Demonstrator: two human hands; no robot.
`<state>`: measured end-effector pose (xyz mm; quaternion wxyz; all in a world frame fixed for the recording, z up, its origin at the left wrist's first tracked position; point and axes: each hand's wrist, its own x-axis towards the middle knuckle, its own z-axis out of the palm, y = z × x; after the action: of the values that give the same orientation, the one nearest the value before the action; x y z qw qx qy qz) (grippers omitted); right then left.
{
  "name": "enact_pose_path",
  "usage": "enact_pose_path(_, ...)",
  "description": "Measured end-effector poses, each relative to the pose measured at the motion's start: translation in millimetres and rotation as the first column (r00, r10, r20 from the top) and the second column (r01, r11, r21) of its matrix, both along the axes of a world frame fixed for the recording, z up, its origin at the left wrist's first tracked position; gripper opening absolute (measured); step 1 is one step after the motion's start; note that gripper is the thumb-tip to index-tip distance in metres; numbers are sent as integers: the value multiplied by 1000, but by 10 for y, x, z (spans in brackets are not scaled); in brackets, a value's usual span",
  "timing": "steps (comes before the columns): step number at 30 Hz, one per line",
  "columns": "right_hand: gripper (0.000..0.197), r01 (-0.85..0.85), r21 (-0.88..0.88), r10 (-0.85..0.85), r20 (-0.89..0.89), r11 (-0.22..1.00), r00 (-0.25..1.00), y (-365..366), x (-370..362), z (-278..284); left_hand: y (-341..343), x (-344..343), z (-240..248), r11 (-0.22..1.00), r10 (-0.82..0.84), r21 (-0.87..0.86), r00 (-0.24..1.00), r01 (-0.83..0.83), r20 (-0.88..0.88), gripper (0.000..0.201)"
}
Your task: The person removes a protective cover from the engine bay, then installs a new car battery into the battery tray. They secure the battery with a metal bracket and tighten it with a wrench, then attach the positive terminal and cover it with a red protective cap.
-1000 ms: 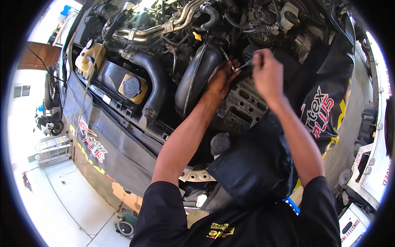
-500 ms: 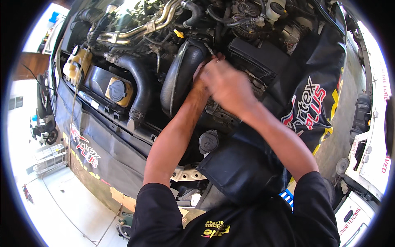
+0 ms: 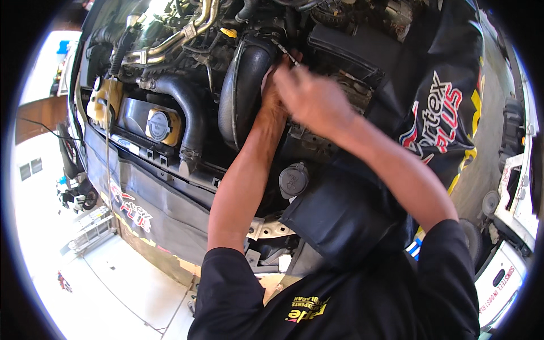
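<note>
My right hand [image 3: 317,102], blurred by motion, is closed at the lower end of a slim metal-shafted hand tool [image 3: 287,52]. The shaft points up and left toward the upper end of a thick black air hose [image 3: 246,85]; whether its tip touches the clamp area there I cannot tell. My left hand [image 3: 274,85] reaches in beside the hose, just left of my right hand. Its fingertips show by the shaft, but most of its fingers are hidden behind my right hand. The tool's handle is also covered.
A black box-shaped cover [image 3: 345,54] lies right of my hands. Left are a second curved black hose [image 3: 190,113], a capped yellowish reservoir [image 3: 161,126] and metal pipes [image 3: 192,31]. A round black cap [image 3: 293,179] sits nearer me. Dark protective covers [image 3: 362,209] drape the car's edges.
The whole view has shifted, so the engine bay sits a little higher. Both hands stay by the hose's upper end; my right hand is blurred in both frames, and more of the tool's shaft shows now.
</note>
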<state>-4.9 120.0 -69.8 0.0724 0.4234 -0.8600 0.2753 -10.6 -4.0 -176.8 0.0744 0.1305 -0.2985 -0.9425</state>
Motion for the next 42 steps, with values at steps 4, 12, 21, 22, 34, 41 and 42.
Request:
enact_pose_path(4, 23, 479, -82, -369, 529, 874, 764, 340, -815, 174, 15, -119, 76, 997, 5, 74, 993, -14, 120, 39)
enact_pose_path(12, 16, 87, -150, -92, -26, 985, 995, -39, -38, -82, 82, 20, -26, 1000, 9, 8, 994, -8, -106, 43)
enact_pose_path(21, 20, 136, -247, -113, 105, 960, 988, -9, -193, 89, -38, 28, -180, 997, -46, -55, 998, 49, 48, 30)
enact_pose_path(22, 24, 77, 1, -76, 117, 997, 990, -26, -3, 3, 206, -34, 14, 991, 7, 130, 999, 0, -51, 29)
enact_pose_path(34, 25, 91, -104, -80, 105, 990, 991, -24, -104, -15, 68, -8, 2, 958, 17, -286, 996, 10, 91, 25)
enact_pose_path(41, 19, 448, -135, -359, 416, 884, 835, 354, -878, 19, 111, -108, 163, 996, 81, -49, 967, -72, 239, 24)
enact_pose_path(42, 18, 485, -138, -306, 622, 863, 721, 349, -931, 81, 111, -97, 171, 996, 83, -48, 966, -74, 244, 23)
